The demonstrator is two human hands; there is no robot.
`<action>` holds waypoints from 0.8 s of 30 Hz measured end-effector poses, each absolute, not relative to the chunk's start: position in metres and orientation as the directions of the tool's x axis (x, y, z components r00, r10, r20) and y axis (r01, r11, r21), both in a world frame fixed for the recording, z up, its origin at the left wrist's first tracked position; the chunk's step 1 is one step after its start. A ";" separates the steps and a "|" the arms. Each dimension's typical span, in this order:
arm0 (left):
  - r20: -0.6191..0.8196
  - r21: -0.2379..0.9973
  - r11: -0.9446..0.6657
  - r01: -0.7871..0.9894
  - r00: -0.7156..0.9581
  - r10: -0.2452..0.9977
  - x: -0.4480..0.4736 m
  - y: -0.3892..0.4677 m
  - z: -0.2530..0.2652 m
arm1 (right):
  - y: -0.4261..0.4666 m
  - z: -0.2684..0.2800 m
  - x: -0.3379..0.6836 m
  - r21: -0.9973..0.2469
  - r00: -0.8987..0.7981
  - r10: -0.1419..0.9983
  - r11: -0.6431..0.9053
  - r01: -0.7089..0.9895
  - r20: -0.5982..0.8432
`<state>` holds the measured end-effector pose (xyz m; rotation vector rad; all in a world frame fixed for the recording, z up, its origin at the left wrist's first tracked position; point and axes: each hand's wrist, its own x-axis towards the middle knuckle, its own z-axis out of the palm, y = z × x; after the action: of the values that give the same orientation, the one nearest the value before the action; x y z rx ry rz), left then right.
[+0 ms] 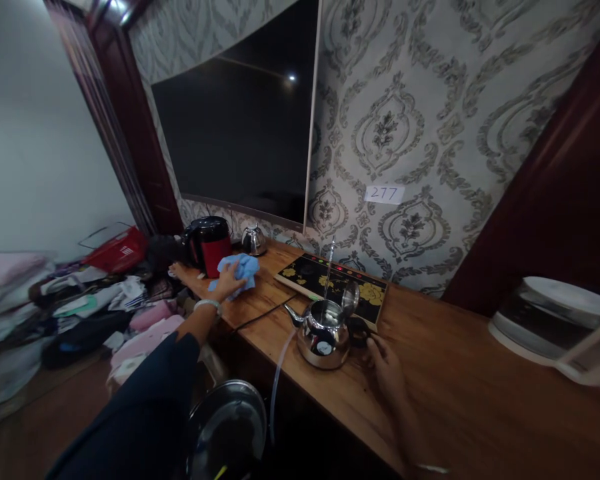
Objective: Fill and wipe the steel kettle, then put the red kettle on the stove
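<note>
My left hand [227,283] presses and grips a crumpled light-blue cloth [246,267] on the wooden counter, beside a red and black electric kettle [214,245]. At the small shiny steel teapot [323,343], the fingers of my right hand [386,365] are closed at the end of its black handle [359,328]. The teapot stands upright on the counter [430,353] with its hinged lid [351,299] raised. Behind it lies a black tea stove panel [305,270] with gold flowers and lit red indicators. A thin shiny spout [331,263] rises above the teapot's opening.
A second small steel pot [253,240] stands by the wall. A clear hose [276,387] hangs over the counter's front edge, above a round shiny vessel [230,427]. A glass-sided white appliance [535,327] is at right. Heaped clothes [90,300] and a red basket [117,250] lie left.
</note>
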<state>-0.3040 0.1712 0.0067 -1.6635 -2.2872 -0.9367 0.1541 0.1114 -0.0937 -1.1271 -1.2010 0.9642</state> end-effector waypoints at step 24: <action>0.227 0.974 -0.191 0.124 -0.482 0.846 -0.158 0.082 -0.066 | 0.090 -0.107 0.148 -0.949 0.095 0.945 0.314 -0.002 0.313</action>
<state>-0.1575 0.0818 -0.0660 -1.6410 -2.2065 -2.4894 0.1482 0.0900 -0.1072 -1.0032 -1.2628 0.9140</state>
